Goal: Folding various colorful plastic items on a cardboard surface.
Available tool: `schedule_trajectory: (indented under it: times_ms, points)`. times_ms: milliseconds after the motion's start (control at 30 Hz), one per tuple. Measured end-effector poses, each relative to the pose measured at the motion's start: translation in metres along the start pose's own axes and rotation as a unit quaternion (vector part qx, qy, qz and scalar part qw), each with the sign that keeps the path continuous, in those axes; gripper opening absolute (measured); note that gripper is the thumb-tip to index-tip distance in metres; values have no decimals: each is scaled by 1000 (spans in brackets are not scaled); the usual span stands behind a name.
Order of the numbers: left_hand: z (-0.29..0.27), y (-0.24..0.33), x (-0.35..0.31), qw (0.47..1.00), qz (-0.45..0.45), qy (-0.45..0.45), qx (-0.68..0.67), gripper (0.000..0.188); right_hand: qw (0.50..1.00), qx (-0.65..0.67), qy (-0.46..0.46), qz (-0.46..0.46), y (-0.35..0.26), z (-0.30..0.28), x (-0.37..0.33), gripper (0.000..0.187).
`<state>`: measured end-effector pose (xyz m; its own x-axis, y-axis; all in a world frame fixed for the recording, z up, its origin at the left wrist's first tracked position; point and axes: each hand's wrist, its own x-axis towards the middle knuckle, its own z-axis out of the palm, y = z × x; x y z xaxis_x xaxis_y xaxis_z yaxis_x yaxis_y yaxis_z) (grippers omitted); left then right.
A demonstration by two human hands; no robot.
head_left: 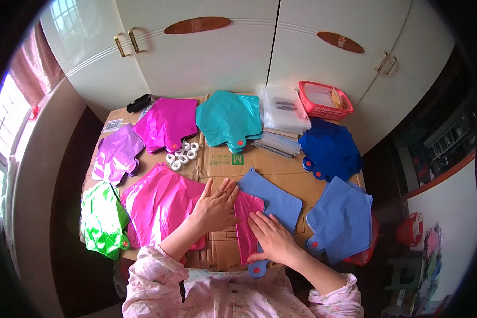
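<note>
A shiny pink foil balloon (243, 241), folded into a flat strip, lies partly over a folded matte-blue balloon (281, 204). My left hand (216, 204) rests flat at the strip's left edge, fingers stretched out. Flat on the strip's right side, over the blue balloon, lies my right hand (272, 236), also with fingers extended. The blue balloon's round tab with a red dot (257, 269) sticks out toward me. Left of my left hand is a stack of flat pink foil balloons (156, 204), partly hidden by my forearm.
Cardboard (222, 183) covers the table. Around it lie green (103, 217), lilac (116, 153), magenta (169, 122), teal (228, 119), dark blue (331, 148) and light blue (342, 217) balloon stacks, white ribbon rolls (183, 158), clear bags (283, 108) and a red basket (328, 111).
</note>
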<state>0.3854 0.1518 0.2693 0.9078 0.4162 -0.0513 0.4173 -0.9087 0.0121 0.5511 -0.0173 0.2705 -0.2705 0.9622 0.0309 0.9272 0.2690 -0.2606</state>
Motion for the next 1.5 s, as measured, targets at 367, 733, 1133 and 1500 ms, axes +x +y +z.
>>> schedule_trajectory:
  times_ms: [367,733,1133,1500]
  points:
    - [2,32,-37,999,51,19,7,105,1000,11,2,-9,2,-1,-3,103]
    - [-5,55,-48,998,38,-33,-27,121,1000,-15,-15,8,-7,-3,7,100]
    - [7,33,-37,999,44,-8,15,101,999,-34,-7,11,-18,-4,6,99]
    - [2,4,-16,999,32,16,15,78,1000,-15,-17,-21,-23,-4,4,84]
